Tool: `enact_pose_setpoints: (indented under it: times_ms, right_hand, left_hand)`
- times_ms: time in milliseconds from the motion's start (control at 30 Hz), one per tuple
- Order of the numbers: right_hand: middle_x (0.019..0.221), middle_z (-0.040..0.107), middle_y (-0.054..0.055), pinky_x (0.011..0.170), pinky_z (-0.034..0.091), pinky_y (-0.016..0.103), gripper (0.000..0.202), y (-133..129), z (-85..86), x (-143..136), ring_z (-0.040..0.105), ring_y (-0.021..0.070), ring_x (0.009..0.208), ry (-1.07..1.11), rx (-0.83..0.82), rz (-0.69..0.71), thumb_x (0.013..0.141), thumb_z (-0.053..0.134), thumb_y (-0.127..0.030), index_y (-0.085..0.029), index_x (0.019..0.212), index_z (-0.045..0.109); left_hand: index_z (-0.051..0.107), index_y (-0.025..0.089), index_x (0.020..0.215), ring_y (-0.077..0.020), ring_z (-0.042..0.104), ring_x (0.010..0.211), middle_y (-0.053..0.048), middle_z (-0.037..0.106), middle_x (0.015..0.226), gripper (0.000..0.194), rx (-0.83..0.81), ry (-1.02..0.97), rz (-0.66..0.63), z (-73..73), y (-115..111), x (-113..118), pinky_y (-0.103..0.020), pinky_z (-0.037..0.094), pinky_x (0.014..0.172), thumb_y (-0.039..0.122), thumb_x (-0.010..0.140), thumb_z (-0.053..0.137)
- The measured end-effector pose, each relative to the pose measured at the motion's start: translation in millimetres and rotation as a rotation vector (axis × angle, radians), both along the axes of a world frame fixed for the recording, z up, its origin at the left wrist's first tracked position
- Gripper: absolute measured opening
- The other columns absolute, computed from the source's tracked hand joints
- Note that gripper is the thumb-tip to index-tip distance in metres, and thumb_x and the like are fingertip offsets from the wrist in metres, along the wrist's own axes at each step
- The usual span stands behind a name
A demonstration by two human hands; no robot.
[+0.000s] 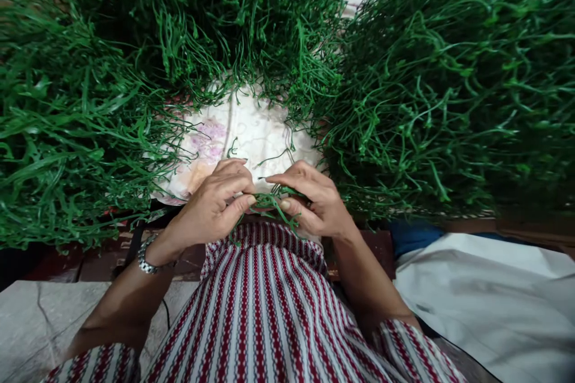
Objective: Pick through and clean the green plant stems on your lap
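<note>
I have my left hand [215,200] and right hand [309,197] pinched on a small bunch of green strands [269,202], mid-twist I judge; next needs a steady grip.

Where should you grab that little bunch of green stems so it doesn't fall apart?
Probably around its middle, coming from both sides. The little bunch of green stems lies crosswise between the left hand and right hand, and its thin, floppy ends stick out loose. Pinching the middle with thumbs and fingertips keeps them gathered.
</note>
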State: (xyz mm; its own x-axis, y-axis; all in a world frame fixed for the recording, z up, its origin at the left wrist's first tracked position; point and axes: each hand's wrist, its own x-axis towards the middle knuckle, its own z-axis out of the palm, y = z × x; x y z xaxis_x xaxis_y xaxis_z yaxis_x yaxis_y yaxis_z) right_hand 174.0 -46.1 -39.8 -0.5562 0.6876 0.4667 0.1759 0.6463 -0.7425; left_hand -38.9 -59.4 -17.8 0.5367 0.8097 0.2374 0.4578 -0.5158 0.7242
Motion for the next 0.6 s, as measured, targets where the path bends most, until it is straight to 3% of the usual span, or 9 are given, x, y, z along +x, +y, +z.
enact_pose_setpoints:
  times_ms: [133, 333, 500, 600]
  right_hand:
    - [0.079, 0.052, 0.005, 0.064, 0.042, 0.028, 0.044, 1.9, -12.6, -10.2, 0.049, 0.0139, 0.073, 0.017, -0.071, 0.057, 0.082, 0.056, -0.038, -0.009, 0.114, 0.056]
    - [0.077, 0.052, 0.003, 0.063, 0.040, 0.026, 0.025, -8.2, -18.1, -18.5, 0.049, 0.0123, 0.070, 0.120, -0.144, -0.079, 0.080, 0.061, -0.032, -0.013, 0.097, 0.060]
    - [0.087, 0.052, 0.006, 0.072, 0.042, 0.030, 0.013, -16.1, -18.6, -19.9, 0.050, 0.0157, 0.084, 0.124, -0.095, -0.191, 0.082, 0.057, -0.027, -0.016, 0.090, 0.057]
    - [0.093, 0.055, 0.008, 0.074, 0.042, 0.031, 0.009, -19.8, -18.3, -19.6, 0.052, 0.0170, 0.088, 0.093, -0.081, -0.145, 0.084, 0.053, -0.023, -0.016, 0.089, 0.054]
  left_hand:
    - [0.051, 0.016, 0.074, -0.0157, 0.048, 0.077, -0.002, 0.051, 0.072, 0.013, -0.166, -0.164, 0.071, -4.1, -4.4, 6.3, -0.031, 0.040, 0.071, 0.020, 0.086, 0.046]
    - [0.050, 0.017, 0.075, -0.0158, 0.047, 0.078, -0.002, 0.051, 0.074, 0.013, -0.162, -0.156, 0.186, -14.4, -13.0, 16.3, -0.031, 0.037, 0.072, 0.020, 0.086, 0.046]
    - [0.054, 0.017, 0.080, -0.0167, 0.048, 0.080, -0.003, 0.054, 0.076, 0.011, -0.164, -0.177, 0.133, -15.4, -14.1, 16.9, -0.032, 0.037, 0.075, 0.024, 0.085, 0.048]
    - [0.055, 0.017, 0.076, -0.0155, 0.048, 0.077, -0.001, 0.054, 0.072, 0.012, -0.188, -0.096, 0.083, -13.5, -11.9, 15.4, -0.031, 0.035, 0.074, 0.022, 0.085, 0.049]
